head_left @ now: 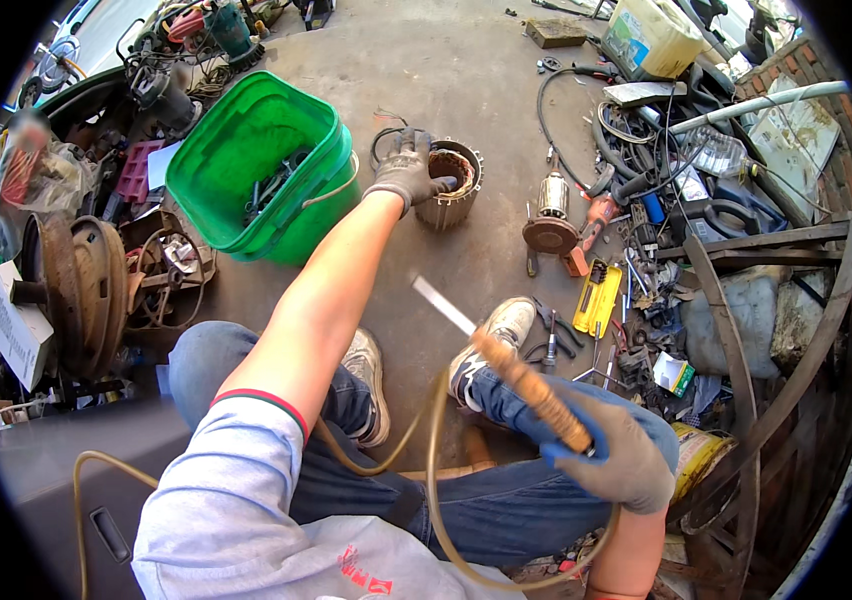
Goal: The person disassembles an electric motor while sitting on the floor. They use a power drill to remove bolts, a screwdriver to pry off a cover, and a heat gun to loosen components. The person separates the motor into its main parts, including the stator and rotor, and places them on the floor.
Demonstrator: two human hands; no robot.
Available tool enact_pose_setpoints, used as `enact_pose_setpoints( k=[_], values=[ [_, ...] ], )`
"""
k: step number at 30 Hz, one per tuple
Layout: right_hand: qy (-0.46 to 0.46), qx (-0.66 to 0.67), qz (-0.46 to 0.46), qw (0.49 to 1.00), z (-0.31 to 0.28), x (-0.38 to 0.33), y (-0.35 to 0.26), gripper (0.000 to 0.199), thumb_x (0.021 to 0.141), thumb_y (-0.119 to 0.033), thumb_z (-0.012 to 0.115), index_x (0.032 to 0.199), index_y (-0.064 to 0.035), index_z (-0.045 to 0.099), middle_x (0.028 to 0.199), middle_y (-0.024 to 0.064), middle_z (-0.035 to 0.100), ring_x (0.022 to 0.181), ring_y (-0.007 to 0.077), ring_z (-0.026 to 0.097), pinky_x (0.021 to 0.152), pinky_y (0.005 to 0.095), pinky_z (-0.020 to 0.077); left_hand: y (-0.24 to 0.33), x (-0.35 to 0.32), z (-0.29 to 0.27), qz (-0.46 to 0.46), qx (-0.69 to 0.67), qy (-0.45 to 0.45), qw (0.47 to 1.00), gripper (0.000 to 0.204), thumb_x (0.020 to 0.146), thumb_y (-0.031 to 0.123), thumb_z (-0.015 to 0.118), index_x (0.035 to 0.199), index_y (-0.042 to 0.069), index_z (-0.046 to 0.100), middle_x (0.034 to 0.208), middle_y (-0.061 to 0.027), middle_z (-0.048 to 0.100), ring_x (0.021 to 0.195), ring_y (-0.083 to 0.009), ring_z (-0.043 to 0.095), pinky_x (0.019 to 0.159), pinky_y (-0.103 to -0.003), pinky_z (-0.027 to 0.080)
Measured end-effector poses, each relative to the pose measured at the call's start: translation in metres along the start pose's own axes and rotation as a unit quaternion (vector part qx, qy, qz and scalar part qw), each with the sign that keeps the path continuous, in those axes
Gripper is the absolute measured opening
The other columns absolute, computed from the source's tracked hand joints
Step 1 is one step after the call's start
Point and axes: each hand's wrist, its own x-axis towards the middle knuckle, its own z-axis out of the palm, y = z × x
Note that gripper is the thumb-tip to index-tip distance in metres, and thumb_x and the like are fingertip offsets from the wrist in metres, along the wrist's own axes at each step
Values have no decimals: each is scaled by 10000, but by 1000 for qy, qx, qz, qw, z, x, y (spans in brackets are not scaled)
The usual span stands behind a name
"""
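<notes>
My left hand [401,172], in a grey work glove, grips the left rim of a motor stator [451,207]. The stator stands upright on the ground, a finned metal cylinder with old brown windings inside its open top. In my gloved right hand [621,455] is an air hammer [536,393] with a ridged brown front and a blue part at the grip. Its flat metal chisel [444,304], blurred, points up and left toward the stator, apart from it. A tan hose [433,480] loops below my right hand; its joint with the tool is hidden.
A green bucket [276,215] with metal pieces inside stands left of the stator. To the right lie a motor armature [553,198], an angle grinder [593,225], a yellow bit case [597,298] and scattered tools. Rusty wheel rims [96,295] stand at left; a bent metal frame [816,360] at right.
</notes>
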Motion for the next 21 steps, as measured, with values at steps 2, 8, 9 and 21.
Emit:
enact_pose_setpoints(
  k=[2,8,9,21],
  values=[
    [-7,1,119,993,15,-15,9,575,812,-135,675,1351,0,528,1119,238,675,1105,396,633,965,416,477,16,-4,-18,-2,-2,4,1000,965,811,607,679,1522,63,321,1587,-229,258,1481,-393,212,1209,-435,208],
    [-180,-154,277,931,87,74,105,483,872,-286,566,1238,27,599,1187,294,635,1150,419,601,993,444,458,14,-11,-3,-22,-1,-16,1000,914,827,548,676,1526,77,323,1577,-235,279,1466,-380,270,1190,-436,266],
    [-208,-167,292,919,112,85,133,467,887,-282,550,1219,41,610,1204,289,632,1171,396,603,1002,438,460,28,-19,-7,-39,-27,-68,997,903,822,528,683,1529,98,322,1571,-257,273,1449,-389,307,1177,-427,301],
    [155,-59,282,945,152,157,211,449,797,-222,659,1172,20,608,1009,275,688,944,388,691,838,426,534,-26,-20,8,-162,-88,-44,982,1071,755,625,682,1531,8,277,1588,-265,225,1455,-376,301,1182,-391,293]
  ],
)
